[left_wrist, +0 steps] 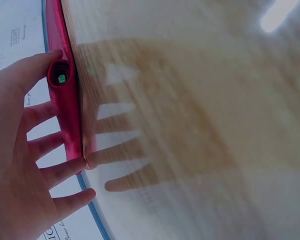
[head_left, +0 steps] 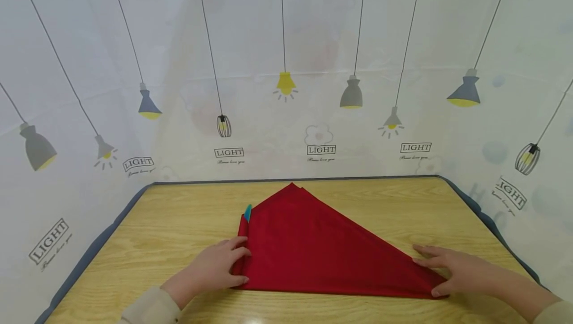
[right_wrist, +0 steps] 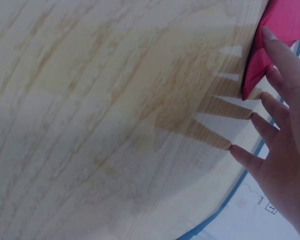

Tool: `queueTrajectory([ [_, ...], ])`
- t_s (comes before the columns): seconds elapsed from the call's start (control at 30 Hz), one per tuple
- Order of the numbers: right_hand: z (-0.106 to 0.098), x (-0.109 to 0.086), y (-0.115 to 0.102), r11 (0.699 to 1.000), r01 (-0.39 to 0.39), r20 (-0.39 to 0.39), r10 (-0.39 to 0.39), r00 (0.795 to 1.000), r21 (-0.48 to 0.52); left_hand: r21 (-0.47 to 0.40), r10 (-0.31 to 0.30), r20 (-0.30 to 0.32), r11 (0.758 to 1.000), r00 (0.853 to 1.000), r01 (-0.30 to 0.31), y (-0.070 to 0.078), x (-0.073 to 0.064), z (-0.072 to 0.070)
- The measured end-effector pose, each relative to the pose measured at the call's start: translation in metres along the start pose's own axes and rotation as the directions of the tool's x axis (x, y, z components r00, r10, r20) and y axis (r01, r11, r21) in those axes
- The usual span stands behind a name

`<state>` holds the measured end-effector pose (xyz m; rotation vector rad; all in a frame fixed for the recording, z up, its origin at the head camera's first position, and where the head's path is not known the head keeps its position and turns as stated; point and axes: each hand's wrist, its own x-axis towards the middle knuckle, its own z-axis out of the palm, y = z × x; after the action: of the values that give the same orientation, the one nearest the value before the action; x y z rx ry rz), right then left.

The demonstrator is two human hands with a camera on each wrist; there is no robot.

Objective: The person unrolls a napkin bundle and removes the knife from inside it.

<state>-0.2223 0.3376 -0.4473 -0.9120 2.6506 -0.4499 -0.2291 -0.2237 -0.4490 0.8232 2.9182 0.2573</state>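
Observation:
A red cloth (head_left: 309, 244) lies folded to a point at the back, its left edge rolled into a narrow tube (left_wrist: 67, 112). Wrapped inside is a slim teal item (head_left: 247, 213); its tip sticks out at the far end and a green end (left_wrist: 61, 78) shows in the near opening. The rest of it is hidden, so its kind is unclear. My left hand (head_left: 217, 266) rests along the roll, thumb at the near end, fingers spread over it. At the cloth's right corner, my right hand (head_left: 470, 270) touches the edge with thumb and fingers spread.
Cloth and hands are on a glossy wood-grain table (head_left: 134, 244) with a dark blue edge. A pale backdrop (head_left: 250, 90) printed with hanging lamps rises behind and at both sides. Reflections of the hands show on the tabletop.

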Motion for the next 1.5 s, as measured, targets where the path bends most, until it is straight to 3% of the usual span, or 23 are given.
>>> queueTrajectory([
  [0.7,0.0,-0.001,0.011,0.999,-0.026,-0.005,0.025,1.0,-0.026,0.05,-0.022,-0.023,0.998,0.999,0.023,-0.001,0.0,0.0],
  [0.97,-0.002,0.0,0.022,0.993,0.031,-0.031,-0.034,0.999,-0.114,0.025,-0.039,-0.037,0.999,0.999,0.04,-0.004,-0.002,-0.006],
  [1.23,-0.01,-0.004,0.025,0.998,-0.001,-0.025,0.0,1.0,-0.068,0.016,-0.069,-0.004,0.997,0.998,0.069,-0.008,-0.002,-0.007],
  [1.5,-0.012,-0.003,0.024,0.998,-0.004,-0.011,0.003,1.0,-0.055,0.064,-0.061,-0.021,0.996,0.998,0.062,-0.008,-0.002,-0.002],
])
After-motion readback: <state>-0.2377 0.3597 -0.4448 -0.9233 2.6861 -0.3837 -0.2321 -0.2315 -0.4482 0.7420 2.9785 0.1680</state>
